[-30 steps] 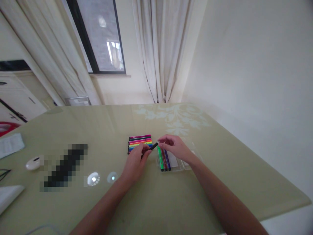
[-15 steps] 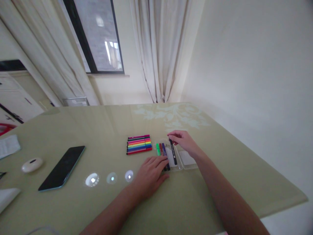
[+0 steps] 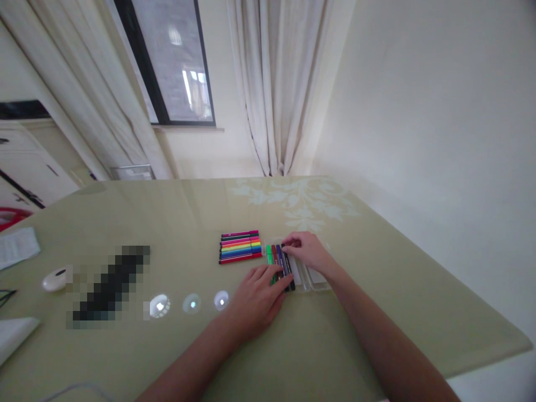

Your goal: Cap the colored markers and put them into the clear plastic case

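Note:
A clear plastic marker case (image 3: pixel 312 281) lies open on the table. It holds a green marker (image 3: pixel 269 254), a red one, a purple one and a black marker (image 3: pixel 288 273) side by side. My right hand (image 3: pixel 307 252) pinches the far end of the black marker, which lies in the case. My left hand (image 3: pixel 257 298) rests flat on the table with its fingertips on the near ends of the markers in the case. A tidy row of several coloured markers (image 3: pixel 240 247) lies just left of the case.
A pixelated dark flat object (image 3: pixel 106 287) lies at the left, with a white oval device (image 3: pixel 54 279) beside it. Paper (image 3: pixel 19 247) sits at the far left edge. The table (image 3: pixel 377 290) ends at the right near a white wall.
My right hand carried the black marker from above the marker row to the case and laid it beside the purple one. My left hand let go and dropped to the case's near end.

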Demonstrator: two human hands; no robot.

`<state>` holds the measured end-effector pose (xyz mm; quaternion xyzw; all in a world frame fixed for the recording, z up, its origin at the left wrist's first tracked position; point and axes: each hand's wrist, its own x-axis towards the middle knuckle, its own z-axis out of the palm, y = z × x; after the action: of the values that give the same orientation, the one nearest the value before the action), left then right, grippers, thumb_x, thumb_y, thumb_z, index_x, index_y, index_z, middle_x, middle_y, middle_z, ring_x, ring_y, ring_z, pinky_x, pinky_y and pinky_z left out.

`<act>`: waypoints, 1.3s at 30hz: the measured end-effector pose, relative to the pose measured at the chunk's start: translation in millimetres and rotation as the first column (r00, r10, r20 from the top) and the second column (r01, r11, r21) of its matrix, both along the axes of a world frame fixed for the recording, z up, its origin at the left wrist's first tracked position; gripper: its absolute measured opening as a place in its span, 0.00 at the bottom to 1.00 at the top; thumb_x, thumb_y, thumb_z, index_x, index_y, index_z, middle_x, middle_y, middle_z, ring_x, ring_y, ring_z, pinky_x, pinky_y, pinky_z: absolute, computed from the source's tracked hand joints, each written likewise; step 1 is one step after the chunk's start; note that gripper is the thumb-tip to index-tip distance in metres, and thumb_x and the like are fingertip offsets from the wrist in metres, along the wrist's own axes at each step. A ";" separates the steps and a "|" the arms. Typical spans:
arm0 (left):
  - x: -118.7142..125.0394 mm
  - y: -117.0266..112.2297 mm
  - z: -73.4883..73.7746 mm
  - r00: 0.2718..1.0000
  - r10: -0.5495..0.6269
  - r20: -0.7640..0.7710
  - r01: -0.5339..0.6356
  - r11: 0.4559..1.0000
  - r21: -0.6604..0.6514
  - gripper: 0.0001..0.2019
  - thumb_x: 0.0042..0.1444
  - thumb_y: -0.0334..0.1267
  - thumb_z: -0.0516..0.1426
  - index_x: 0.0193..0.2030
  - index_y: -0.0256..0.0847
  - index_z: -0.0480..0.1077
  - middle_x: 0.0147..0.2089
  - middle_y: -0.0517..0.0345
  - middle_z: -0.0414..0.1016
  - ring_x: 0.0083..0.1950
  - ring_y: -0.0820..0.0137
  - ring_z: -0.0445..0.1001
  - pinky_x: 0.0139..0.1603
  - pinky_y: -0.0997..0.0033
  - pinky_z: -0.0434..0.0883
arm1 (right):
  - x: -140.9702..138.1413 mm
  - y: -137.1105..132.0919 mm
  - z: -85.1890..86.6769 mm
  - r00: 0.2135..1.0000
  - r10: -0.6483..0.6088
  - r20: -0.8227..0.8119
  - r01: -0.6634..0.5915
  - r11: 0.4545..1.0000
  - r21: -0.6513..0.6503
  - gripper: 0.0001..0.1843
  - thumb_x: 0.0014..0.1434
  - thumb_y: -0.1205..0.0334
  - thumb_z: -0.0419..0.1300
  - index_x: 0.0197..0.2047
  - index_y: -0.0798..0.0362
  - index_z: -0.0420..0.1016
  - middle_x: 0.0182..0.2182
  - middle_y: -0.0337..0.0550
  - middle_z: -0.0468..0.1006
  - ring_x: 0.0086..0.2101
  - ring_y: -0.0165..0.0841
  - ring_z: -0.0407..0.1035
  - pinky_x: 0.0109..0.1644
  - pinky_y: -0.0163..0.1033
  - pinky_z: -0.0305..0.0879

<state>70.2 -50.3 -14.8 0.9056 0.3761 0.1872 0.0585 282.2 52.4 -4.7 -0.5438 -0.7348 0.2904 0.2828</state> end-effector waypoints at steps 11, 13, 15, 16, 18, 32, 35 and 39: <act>-7.8 10.3 -1.7 0.993 0.046 0.112 -0.044 0.999 -0.023 0.17 0.72 0.42 0.52 0.63 0.47 0.70 0.61 0.50 0.73 0.61 0.59 0.70 0.63 0.54 0.69 | 1.9 -1.5 3.2 0.995 0.000 0.103 -0.007 0.998 0.068 0.07 0.57 0.61 0.66 0.39 0.51 0.86 0.32 0.42 0.84 0.31 0.33 0.71 0.38 0.37 0.65; -17.7 19.5 0.0 0.972 0.194 0.131 -0.194 0.981 -0.014 0.14 0.73 0.40 0.50 0.58 0.45 0.73 0.56 0.51 0.76 0.58 0.60 0.71 0.60 0.56 0.70 | 2.4 -1.2 4.5 0.995 -0.011 0.100 0.002 0.996 0.092 0.08 0.59 0.60 0.65 0.38 0.50 0.86 0.32 0.43 0.85 0.31 0.34 0.71 0.39 0.38 0.65; -28.8 28.2 2.1 0.919 0.388 0.071 -0.390 0.920 0.027 0.12 0.72 0.37 0.51 0.53 0.43 0.75 0.52 0.50 0.76 0.55 0.57 0.72 0.57 0.54 0.70 | 1.7 -1.5 6.3 0.995 -0.030 0.099 0.020 0.994 0.106 0.08 0.61 0.60 0.64 0.39 0.51 0.85 0.33 0.44 0.85 0.32 0.34 0.72 0.40 0.39 0.65; -34.0 31.7 3.0 0.887 0.462 0.023 -0.462 0.885 0.049 0.11 0.71 0.36 0.52 0.51 0.43 0.75 0.51 0.49 0.76 0.55 0.55 0.72 0.56 0.53 0.70 | 0.9 -1.8 7.4 0.995 -0.040 0.097 0.030 0.994 0.108 0.08 0.61 0.60 0.64 0.39 0.51 0.85 0.34 0.44 0.85 0.32 0.35 0.72 0.41 0.39 0.65; -42.5 36.2 4.6 0.842 0.536 -0.058 -0.533 0.843 0.070 0.08 0.69 0.36 0.55 0.48 0.42 0.75 0.51 0.48 0.76 0.54 0.53 0.71 0.54 0.51 0.69 | -0.6 -2.8 9.4 0.995 -0.056 0.085 0.046 0.992 0.116 0.08 0.62 0.60 0.63 0.39 0.51 0.85 0.34 0.44 0.85 0.32 0.35 0.72 0.41 0.39 0.65; -35.7 36.8 8.8 0.727 0.499 0.472 -0.289 0.846 -0.449 0.14 0.71 0.47 0.48 0.43 0.42 0.70 0.37 0.56 0.78 0.37 0.64 0.75 0.39 0.66 0.69 | -23.2 -17.1 16.9 0.961 0.068 -0.267 -0.055 0.997 0.059 0.13 0.62 0.51 0.65 0.41 0.52 0.83 0.35 0.43 0.85 0.34 0.35 0.75 0.40 0.39 0.68; -22.1 29.4 9.3 0.671 0.469 0.574 -0.149 0.844 -0.515 0.17 0.70 0.51 0.50 0.44 0.41 0.71 0.35 0.58 0.77 0.34 0.66 0.73 0.35 0.69 0.68 | -32.3 -22.0 15.1 0.867 0.142 -0.477 -0.188 0.981 -0.050 0.18 0.58 0.47 0.69 0.42 0.53 0.83 0.37 0.45 0.86 0.37 0.37 0.77 0.43 0.41 0.71; -14.7 23.1 10.8 0.635 0.463 0.618 -0.072 0.833 -0.549 0.17 0.68 0.52 0.53 0.46 0.41 0.73 0.39 0.56 0.79 0.37 0.67 0.74 0.37 0.69 0.69 | -36.0 -25.8 17.0 0.782 0.118 -0.612 -0.251 0.959 -0.135 0.18 0.53 0.48 0.73 0.40 0.53 0.83 0.36 0.43 0.85 0.36 0.36 0.77 0.45 0.41 0.72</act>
<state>55.5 -27.2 -4.0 0.6415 0.4889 0.4406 0.3941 246.2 26.5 12.3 -0.3762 -0.6233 0.5486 0.4112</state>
